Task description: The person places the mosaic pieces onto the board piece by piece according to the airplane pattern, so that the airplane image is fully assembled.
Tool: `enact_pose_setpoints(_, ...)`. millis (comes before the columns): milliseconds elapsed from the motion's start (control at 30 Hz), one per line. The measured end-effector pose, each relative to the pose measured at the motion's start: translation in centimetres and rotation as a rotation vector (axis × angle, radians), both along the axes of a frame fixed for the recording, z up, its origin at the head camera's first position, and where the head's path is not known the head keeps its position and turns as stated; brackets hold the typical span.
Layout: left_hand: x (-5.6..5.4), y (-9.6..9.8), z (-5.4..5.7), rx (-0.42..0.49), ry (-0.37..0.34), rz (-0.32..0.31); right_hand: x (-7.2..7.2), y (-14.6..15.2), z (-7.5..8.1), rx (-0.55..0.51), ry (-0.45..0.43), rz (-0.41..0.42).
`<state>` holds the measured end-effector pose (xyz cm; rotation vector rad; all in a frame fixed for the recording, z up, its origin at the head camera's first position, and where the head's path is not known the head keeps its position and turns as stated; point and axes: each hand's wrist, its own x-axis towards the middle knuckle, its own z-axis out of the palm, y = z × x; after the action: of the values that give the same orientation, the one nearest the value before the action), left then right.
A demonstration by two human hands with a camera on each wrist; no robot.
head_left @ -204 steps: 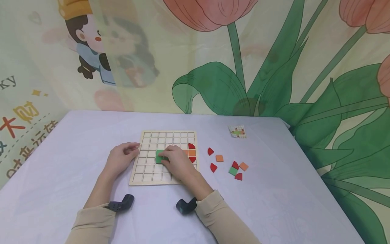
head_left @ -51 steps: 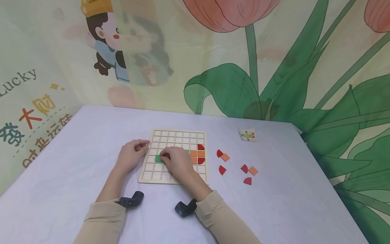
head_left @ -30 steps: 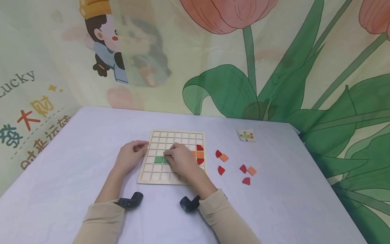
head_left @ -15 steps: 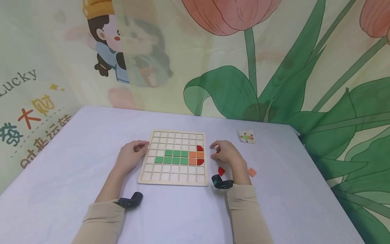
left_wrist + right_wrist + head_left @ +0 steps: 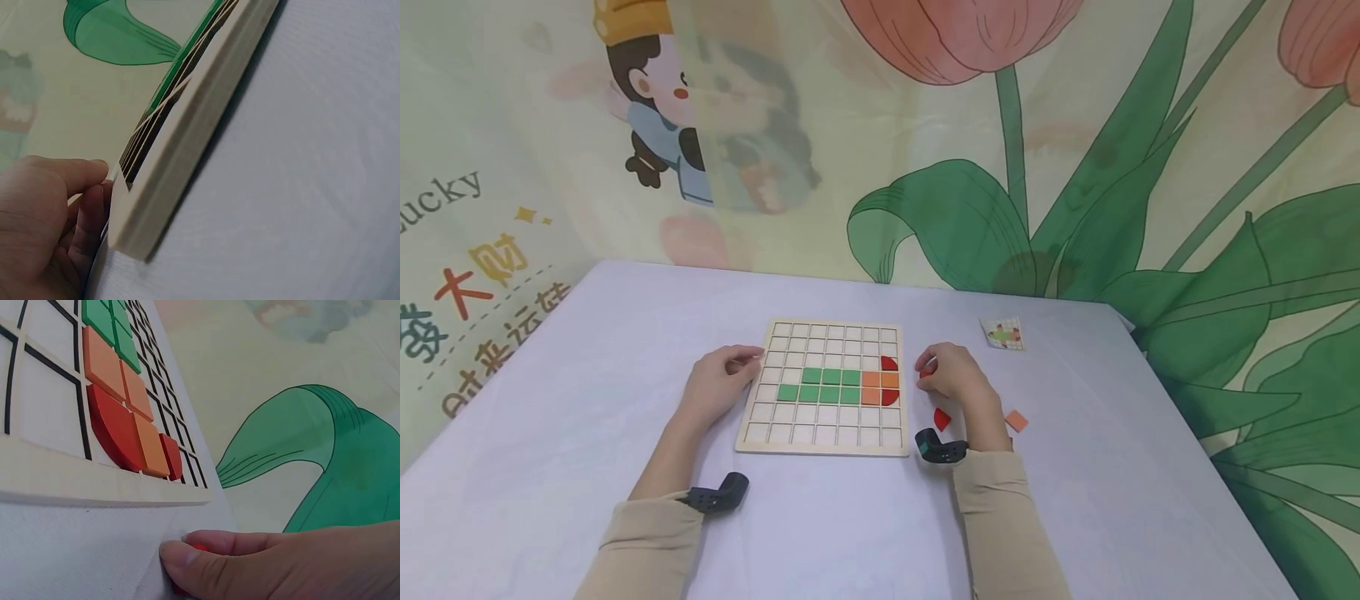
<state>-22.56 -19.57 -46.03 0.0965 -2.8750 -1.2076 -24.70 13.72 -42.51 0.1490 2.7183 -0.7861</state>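
Observation:
My left hand (image 5: 718, 383) is at the left edge of a wooden grid board (image 5: 820, 452); its fingertips touch the board's side in the left wrist view. On the board lie two rows of green square tiles (image 5: 831, 377), orange square tiles (image 5: 871, 396) to their right, and red quarter-circle tiles (image 5: 890, 364) near the right edge. Just off that edge, my right hand (image 5: 957, 375) pinches a red quarter-circle tile (image 5: 200, 547) between thumb and index finger. Most of this tile is hidden by the fingers.
Nearer the right wrist, another red quarter-circle tile (image 5: 942, 419) and an orange square tile (image 5: 1017, 420) lie on the white-covered table (image 5: 820, 525). The right hand and forearm may hide more pieces. A small pattern card (image 5: 1002, 333) lies farther back.
My right hand has left the green tiles, moved right off the board and now pinches a red quarter-circle tile. Since the earliest frame, green tiles have been set in the grid. The left hand stays put.

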Motion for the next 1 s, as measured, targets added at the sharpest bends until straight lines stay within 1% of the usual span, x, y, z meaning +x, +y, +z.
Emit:
enact_pose_setpoints(100,0.0,0.0,-0.1,0.001,-0.003,0.002,-0.1,-0.1,0.0,-0.001,-0.003,0.001)
enact_pose_setpoints(167,0.0,-0.1,-0.1,0.002,-0.002,-0.001,-0.1,-0.3,0.0,-0.002,0.019,0.004)
enact_pose_setpoints(233,0.0,-0.1,-0.1,0.003,0.000,-0.005,-0.1,-0.7,0.1,-0.008,0.072,0.012)
enact_pose_setpoints(300,0.0,-0.1,-0.1,0.005,0.001,-0.006,-0.1,-1.5,0.4,-0.022,0.147,0.034)
enact_pose_setpoints(367,0.0,-0.1,0.0,0.009,0.002,-0.005,0.0,-2.6,0.8,-0.031,0.232,0.078)
enact_pose_setpoints(467,-0.1,-0.1,0.0,0.014,0.000,-0.002,0.3,-4.8,1.2,-0.021,0.335,0.191)
enact_pose_setpoints(533,-0.1,-0.1,0.0,0.017,0.000,-0.002,0.6,-6.5,1.3,0.000,0.393,0.266)
enact_pose_setpoints(600,-0.1,-0.2,0.0,0.020,0.000,-0.004,1.1,-8.1,1.0,0.001,0.441,0.325)
enact_pose_setpoints(633,-0.1,-0.2,-0.1,0.022,-0.002,-0.003,1.3,-8.9,0.9,-0.008,0.459,0.341)
enact_pose_setpoints(767,-0.1,-0.2,-0.2,0.032,-0.006,-0.010,2.2,-11.5,0.0,-0.049,0.502,0.364)
enact_pose_setpoints(867,-0.1,-0.3,-0.2,0.036,0.001,-0.018,2.7,-12.6,-0.8,-0.026,0.540,0.395)
enact_pose_setpoints(1000,-0.1,-0.3,-0.2,0.037,0.008,-0.029,3.0,-13.3,-1.5,0.039,0.626,0.452)
